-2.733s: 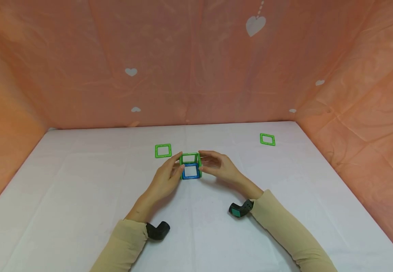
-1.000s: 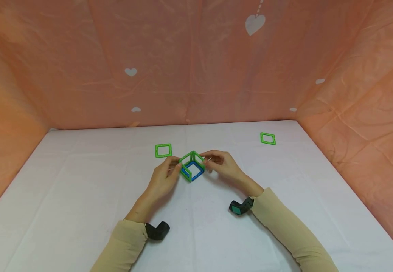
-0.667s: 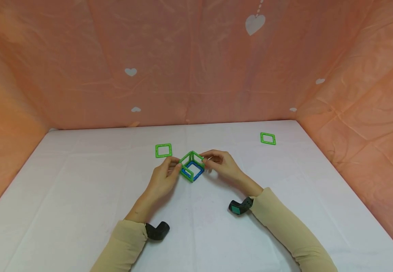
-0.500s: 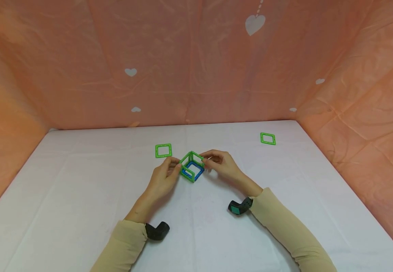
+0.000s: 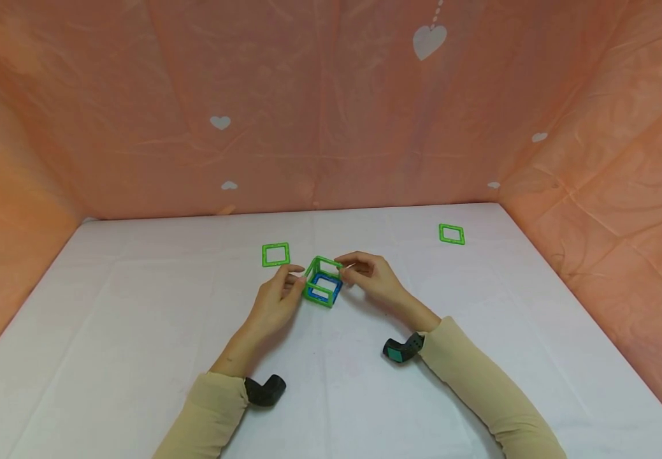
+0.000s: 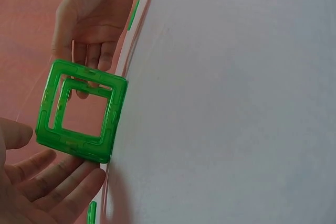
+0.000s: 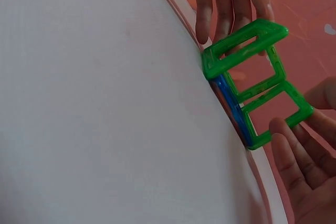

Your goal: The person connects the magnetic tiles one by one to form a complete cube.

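Box gripped between two hands

Near the centre of the head view, a box (image 5: 319, 288) of green squares on a blue base (image 7: 235, 109) sat between both hands. The left hand (image 5: 273, 303) grasped it by its left corner, thumb on the near side. The right hand (image 5: 381, 280) pinched the upright edge at the box's right. In the left wrist view, one green square faced the camera, with another behind it.

On the white table (image 5: 136, 331), one loose square (image 5: 264, 255) lay just beyond the left hand; a second square (image 5: 441, 233) lay well apart, towards the table's upper right corner. An orange curtain (image 5: 308, 95) with pale hearts filled the top of the frame
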A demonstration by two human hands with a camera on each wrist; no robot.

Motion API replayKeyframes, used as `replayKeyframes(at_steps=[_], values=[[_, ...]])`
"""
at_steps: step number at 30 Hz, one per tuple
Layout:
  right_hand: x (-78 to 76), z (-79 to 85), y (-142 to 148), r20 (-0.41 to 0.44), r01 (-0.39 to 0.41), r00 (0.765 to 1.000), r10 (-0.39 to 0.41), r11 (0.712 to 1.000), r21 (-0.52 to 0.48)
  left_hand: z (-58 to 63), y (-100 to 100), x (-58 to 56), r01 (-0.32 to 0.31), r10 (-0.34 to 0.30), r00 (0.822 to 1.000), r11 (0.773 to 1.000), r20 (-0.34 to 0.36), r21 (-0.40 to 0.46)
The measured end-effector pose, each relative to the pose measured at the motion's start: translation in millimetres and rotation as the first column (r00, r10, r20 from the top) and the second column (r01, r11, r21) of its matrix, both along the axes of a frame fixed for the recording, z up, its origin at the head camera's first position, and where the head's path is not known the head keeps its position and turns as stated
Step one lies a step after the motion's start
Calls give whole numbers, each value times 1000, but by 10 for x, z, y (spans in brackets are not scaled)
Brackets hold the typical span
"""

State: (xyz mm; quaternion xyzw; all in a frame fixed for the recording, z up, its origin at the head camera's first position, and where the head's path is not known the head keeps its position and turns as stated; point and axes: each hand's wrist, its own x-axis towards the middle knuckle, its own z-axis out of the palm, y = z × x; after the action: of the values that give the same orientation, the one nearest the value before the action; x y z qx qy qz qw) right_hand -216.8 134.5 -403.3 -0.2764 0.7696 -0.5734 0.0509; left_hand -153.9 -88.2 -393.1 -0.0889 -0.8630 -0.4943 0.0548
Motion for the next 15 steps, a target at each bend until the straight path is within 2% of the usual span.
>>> replayKeyframes(at_steps=[15], values=[[19,34,-52,32,5,999,-5,1000,-9,18,6,12,-3,3,1000,1000,3,-13]])
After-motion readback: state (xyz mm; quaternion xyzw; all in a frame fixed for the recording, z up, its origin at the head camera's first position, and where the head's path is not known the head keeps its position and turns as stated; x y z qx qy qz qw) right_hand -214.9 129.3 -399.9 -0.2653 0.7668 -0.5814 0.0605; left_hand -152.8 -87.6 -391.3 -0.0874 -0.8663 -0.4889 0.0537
